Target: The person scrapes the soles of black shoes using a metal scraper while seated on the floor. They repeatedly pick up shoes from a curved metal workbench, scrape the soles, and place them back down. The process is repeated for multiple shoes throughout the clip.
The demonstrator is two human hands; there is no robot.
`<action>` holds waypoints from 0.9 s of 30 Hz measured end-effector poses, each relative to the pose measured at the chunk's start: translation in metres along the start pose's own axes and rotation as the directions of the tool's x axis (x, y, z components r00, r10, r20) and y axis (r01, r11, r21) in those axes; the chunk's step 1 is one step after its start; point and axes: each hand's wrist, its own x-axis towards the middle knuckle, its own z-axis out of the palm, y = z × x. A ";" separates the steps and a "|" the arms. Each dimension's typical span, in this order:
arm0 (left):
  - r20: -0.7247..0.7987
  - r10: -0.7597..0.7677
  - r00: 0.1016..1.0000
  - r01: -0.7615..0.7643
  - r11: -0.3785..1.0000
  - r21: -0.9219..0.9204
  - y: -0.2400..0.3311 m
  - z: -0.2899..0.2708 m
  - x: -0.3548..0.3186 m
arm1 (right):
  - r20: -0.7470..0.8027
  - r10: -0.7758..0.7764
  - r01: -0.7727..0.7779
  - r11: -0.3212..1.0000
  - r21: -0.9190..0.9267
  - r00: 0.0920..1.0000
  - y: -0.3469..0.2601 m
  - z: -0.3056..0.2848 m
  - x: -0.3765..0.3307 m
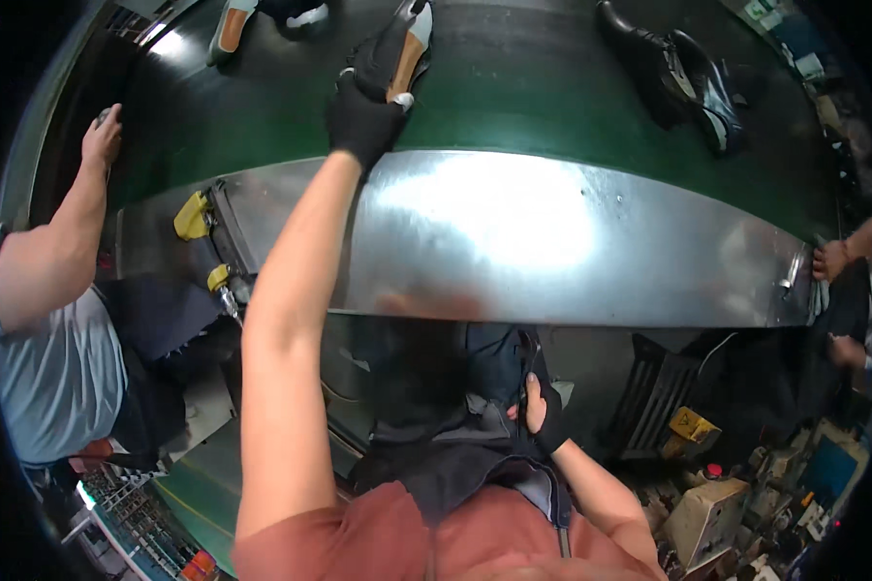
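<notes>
My left hand (pixel 363 121), in a black glove with bare fingertips, reaches far forward over the green belt. Its fingers grip the near end of a black shoe (pixel 412 48) whose tan and white underside shows. Close to my lap, my right hand (pixel 545 412) wears a similar glove. Its fingers are closed around a dark, narrow object (pixel 529 349) that points up beneath the metal ledge; its kind is hard to make out against the dark clothing.
A shiny metal ledge (pixel 475 242) borders the green belt (pixel 513 107). Black shoes (pixel 678 77) lie at the far right, and another tan-soled shoe (pixel 231 34) at the far left. A yellow-handled tool (pixel 194 218) hangs left of my forearm. Co-workers' arms (pixel 77 203) appear at both sides.
</notes>
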 end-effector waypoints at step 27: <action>0.377 0.493 0.784 0.198 0.376 -0.905 0.047 -0.102 -0.318 | 0.242 -0.542 0.556 0.831 0.011 0.805 0.041 0.027 -0.128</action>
